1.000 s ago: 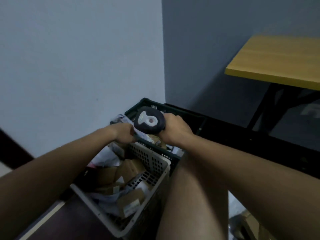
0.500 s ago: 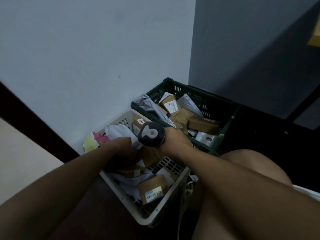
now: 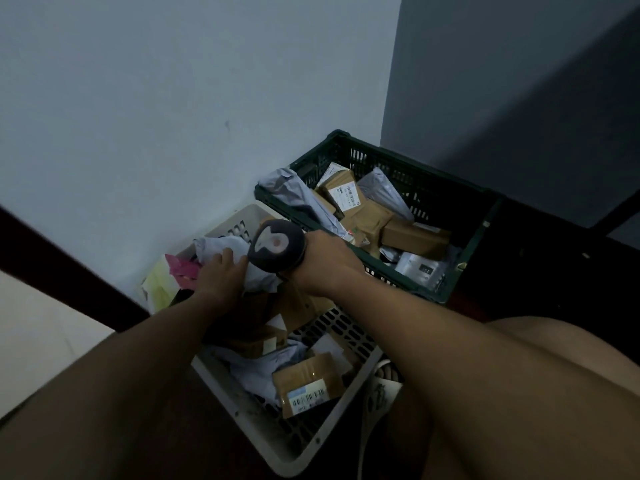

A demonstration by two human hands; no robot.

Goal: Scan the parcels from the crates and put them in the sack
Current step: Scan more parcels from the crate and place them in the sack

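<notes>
Two crates stand in the room corner. The white crate (image 3: 294,452) holds brown boxes, among them one with a barcode label (image 3: 308,384), and grey mailer bags. The dark green crate (image 3: 460,275) behind it holds more boxes and bags. My right hand (image 3: 325,263) grips a dark handheld scanner (image 3: 277,245) above the white crate's far end. My left hand (image 3: 220,275) lies on a pale grey mailer bag (image 3: 221,245) at the back of the white crate, fingers over its crumpled top. No sack is in view.
Pink and yellow packets (image 3: 173,275) lie at the white crate's left rear corner against the wall. A dark skirting band (image 3: 52,265) runs along the wall on the left. My bare knee (image 3: 571,358) is at the lower right. A white cable (image 3: 372,410) hangs beside the white crate.
The view has swung down and left, bringing both crates into full sight. My left hand has reached further back onto the grey mailer bag. My right hand keeps the scanner.
</notes>
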